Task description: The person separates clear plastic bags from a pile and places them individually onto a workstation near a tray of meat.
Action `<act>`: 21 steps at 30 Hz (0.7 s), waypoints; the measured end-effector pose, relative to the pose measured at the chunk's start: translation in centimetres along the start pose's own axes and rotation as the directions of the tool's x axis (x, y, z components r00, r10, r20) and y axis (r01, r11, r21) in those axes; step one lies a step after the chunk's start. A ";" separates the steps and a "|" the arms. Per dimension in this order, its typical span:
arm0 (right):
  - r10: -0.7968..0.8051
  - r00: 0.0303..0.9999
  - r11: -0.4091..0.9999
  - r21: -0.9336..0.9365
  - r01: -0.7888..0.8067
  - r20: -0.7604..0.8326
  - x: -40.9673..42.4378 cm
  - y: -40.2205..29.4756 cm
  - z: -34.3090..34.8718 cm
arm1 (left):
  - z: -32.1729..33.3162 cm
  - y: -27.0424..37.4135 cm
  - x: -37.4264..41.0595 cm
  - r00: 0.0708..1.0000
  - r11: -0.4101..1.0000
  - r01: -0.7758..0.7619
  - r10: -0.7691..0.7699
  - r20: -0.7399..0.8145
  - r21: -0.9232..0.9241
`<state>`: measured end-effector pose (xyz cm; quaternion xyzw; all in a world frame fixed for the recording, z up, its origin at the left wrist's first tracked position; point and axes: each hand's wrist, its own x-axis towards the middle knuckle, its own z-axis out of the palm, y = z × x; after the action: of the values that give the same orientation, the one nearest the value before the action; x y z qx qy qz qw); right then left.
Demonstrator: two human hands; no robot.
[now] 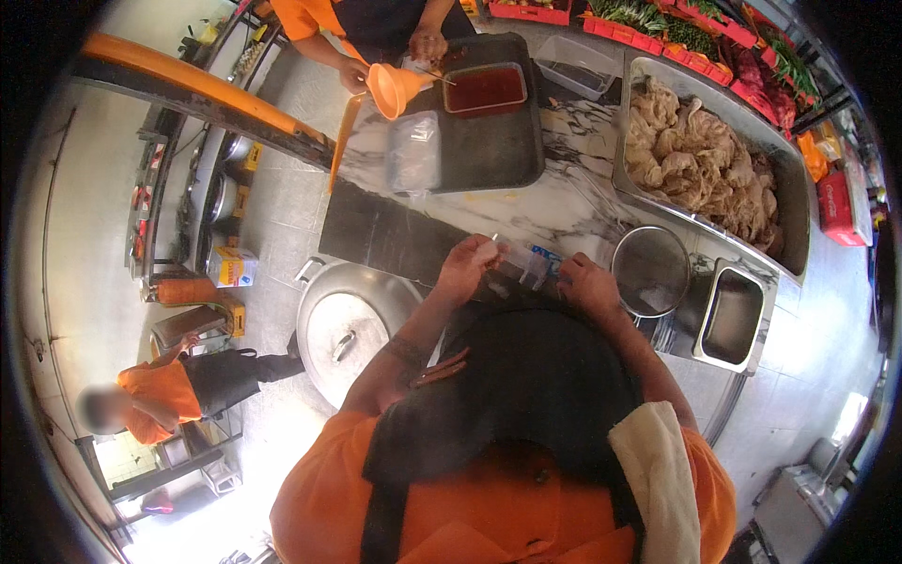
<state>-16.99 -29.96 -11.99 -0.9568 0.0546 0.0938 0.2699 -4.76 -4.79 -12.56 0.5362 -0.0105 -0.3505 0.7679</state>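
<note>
Between my two hands, over the near edge of the counter, is a clear plastic packet [523, 264] with blue print. My left hand [468, 266] pinches its left end, and a small white tip pokes up at the fingers. The fingers of my right hand [589, 282] are bent at the packet's right side; whether they grip it is hard to tell. Just right of that hand lies a round wire-mesh strainer [650, 271]. A large lidded metal pot [349, 328] stands by my left forearm.
Across the marble-patterned counter [493, 211], a co-worker's hand [354, 75] holds an orange funnel [392, 90]. A black tray [493, 151] bears a container of red liquid [486, 88] and a plastic bag [414, 151]. Raw meat fills a metal tub [624, 169] near a steel pan [733, 317]. Another person [162, 395] stands left.
</note>
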 end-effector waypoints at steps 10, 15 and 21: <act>-0.069 0.994 0.988 0.131 0.079 -0.079 -0.1 0.3 -2.2 | 1.7 4.0 0.2 0.972 0.979 -0.174 0.153 -0.178 -0.106; 0.056 0.995 0.678 0.728 -0.100 0.085 3.1 -3.1 -5.3 | 5.2 4.3 -1.0 0.981 0.963 -0.135 0.162 -0.103 0.232; -0.040 0.999 0.187 0.982 0.009 -0.002 6.3 -5.6 -4.7 | 6.8 3.8 -2.0 0.985 0.915 -0.160 0.175 -0.005 0.370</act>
<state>-9.26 -28.03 -6.51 -0.5648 0.0836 0.0447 0.8197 -6.92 -8.62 -5.80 0.6742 -0.1074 -0.2651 0.6810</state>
